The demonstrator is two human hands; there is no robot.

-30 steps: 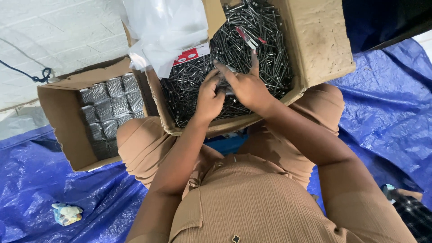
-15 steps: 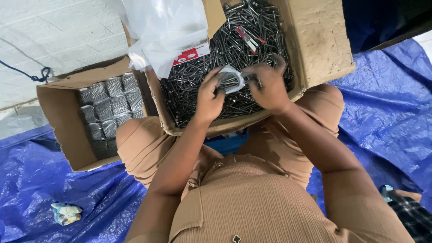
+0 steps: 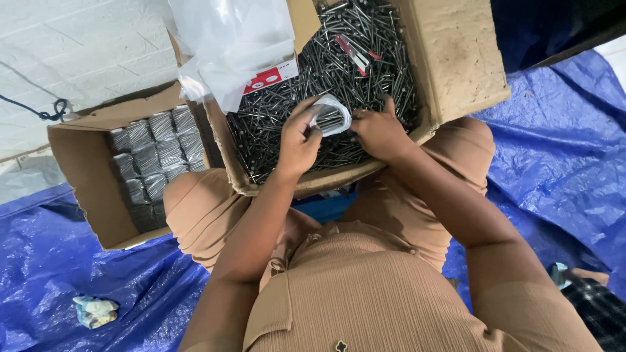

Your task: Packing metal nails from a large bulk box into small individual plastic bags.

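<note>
1. A crumpled scrap (image 3: 95,310) lies on the blue tarp (image 3: 59,261) at the lower left of the frame.
2. An open side box (image 3: 98,189) at left centre holds rows of small filled packets (image 3: 151,156), packed side by side.
3. A clear plastic sheet (image 3: 228,45) with a red-and-white label hangs over the upper left edge of the big box (image 3: 456,58), which rests on the person's knees at top centre.
4. Loose dark nails (image 3: 365,72) fill the big box.
5. The left hand (image 3: 298,140) is curled, its fingers pinching the left side of a small clear bag (image 3: 331,116) with a few nails showing inside.
6. The bag sits at centre top of the frame, just above the nail heap, between the two hands.
7. The right hand (image 3: 379,133) is half closed, palm down on the nails, its fingertips at the bag's right edge; whether it grips the bag or only touches it I cannot tell.
8. More tarp spreads at right; a checked cloth (image 3: 596,309) shows at the lower right corner.
</note>
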